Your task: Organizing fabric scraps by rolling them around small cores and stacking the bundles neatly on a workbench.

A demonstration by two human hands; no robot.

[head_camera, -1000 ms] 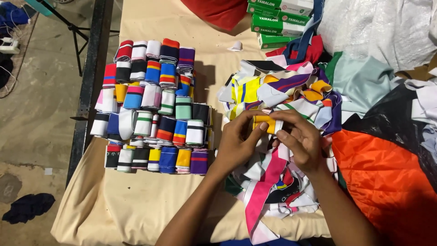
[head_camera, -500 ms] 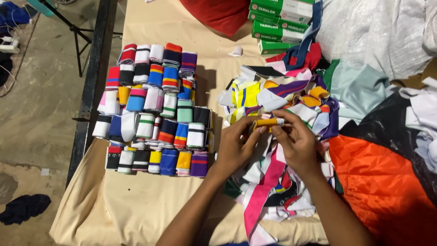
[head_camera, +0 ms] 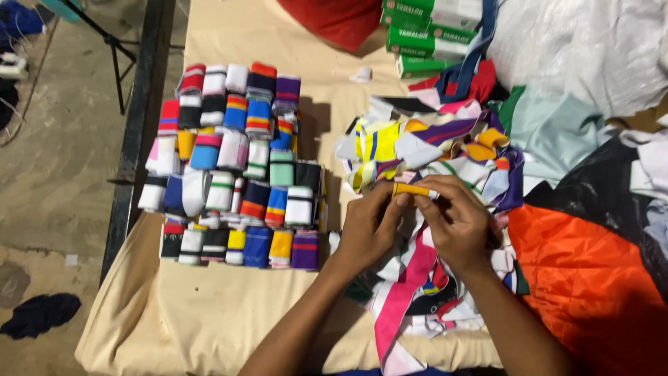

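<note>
Beige cloth covers the worktop (head_camera: 229,320), and well to the left of the hands lies a block of rolled fabric bands (head_camera: 236,167), packed side by side in rows, striped in red, blue, white, black, yellow and purple. The rolls nearest the hands sit just left of the left wrist.

The left hand (head_camera: 369,226) is curled, its thumb and fingers closed on the left end of a small yellow fabric roll (head_camera: 412,189). The right hand (head_camera: 456,223) meets it from the other side, fingers pinched on the same roll, so the roll is held between both hands, raised just above a loose heap of fabric strips (head_camera: 431,150). That heap spreads under and beyond the hands, with yellow, purple, white and orange pieces tangled together. A pink strip (head_camera: 403,292) runs from under the hands back toward the person.

To the right of the right hand lies a sheet of orange fabric (head_camera: 584,278), with black fabric (head_camera: 605,188) just past it. Far beyond the hands stand stacked green boxes (head_camera: 424,42), and a white sack (head_camera: 577,49) fills the far right.
</note>
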